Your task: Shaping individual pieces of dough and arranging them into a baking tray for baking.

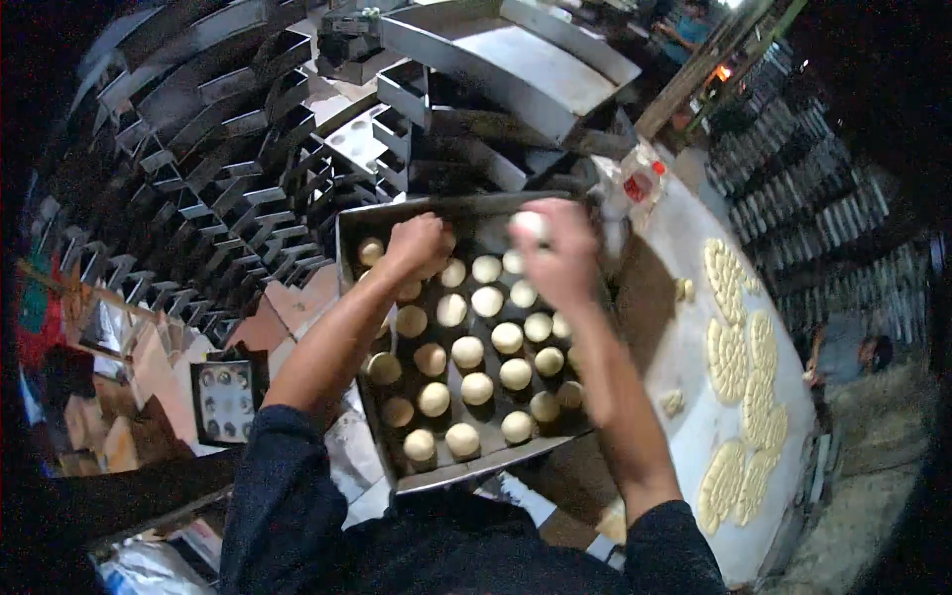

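Observation:
A dark, square metal tray [349, 260] lies in front of me, with round, pale dough balls [467, 351] set out in loose rows. My right hand [567, 253], blurred by motion, is over its far right part, and a white dough ball [531, 227] shows at its fingers. Over the far left part, my left hand [418, 245] is closed with the fingers curled down. What it grips, if anything, is hidden, though a bit of dough shows beside its fingertips. One dough ball [371, 251] sits in the far left corner, left of that hand.
To the right, a pale table [684, 436] carries several flat clusters of cut dough [727, 359]. A clear container with a red cap [643, 178] stands at its far end. Stacked metal trays [213, 129] fill the left, and a large tray [535, 64] lies beyond. A small tray [226, 402] is at left.

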`<move>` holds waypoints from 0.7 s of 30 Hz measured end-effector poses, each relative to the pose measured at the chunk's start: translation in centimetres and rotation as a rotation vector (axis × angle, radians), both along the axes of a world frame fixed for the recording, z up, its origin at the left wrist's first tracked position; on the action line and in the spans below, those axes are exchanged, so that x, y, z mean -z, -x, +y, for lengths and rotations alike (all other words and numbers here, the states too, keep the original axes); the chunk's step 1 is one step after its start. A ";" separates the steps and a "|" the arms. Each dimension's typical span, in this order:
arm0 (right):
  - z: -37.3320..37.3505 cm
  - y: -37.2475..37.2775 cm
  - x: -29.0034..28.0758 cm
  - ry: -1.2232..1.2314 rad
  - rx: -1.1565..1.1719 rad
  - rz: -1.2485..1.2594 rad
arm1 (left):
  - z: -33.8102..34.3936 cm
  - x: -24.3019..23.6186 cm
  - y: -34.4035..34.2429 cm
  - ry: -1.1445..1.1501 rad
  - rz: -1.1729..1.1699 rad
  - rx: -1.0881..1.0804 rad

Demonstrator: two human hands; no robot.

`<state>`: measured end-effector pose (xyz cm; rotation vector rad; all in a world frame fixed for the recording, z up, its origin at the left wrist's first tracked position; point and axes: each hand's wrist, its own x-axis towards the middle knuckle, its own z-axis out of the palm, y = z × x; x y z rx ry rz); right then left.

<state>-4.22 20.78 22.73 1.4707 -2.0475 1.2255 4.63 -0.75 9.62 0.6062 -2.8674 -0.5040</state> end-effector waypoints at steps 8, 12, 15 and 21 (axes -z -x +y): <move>10.2 2.9 4.3 -0.127 0.192 0.145 | 1.9 -5.1 1.8 0.177 -0.377 0.029; 30.8 8.1 6.4 -0.033 0.759 -0.161 | 13.7 -12.6 8.3 0.380 0.005 0.289; 43.9 7.9 9.4 -0.077 1.004 -0.336 | 25.2 -15.6 17.2 0.256 0.271 0.682; 62.4 0.4 25.3 0.052 0.908 -0.678 | 41.9 0.3 37.4 -0.443 0.123 0.558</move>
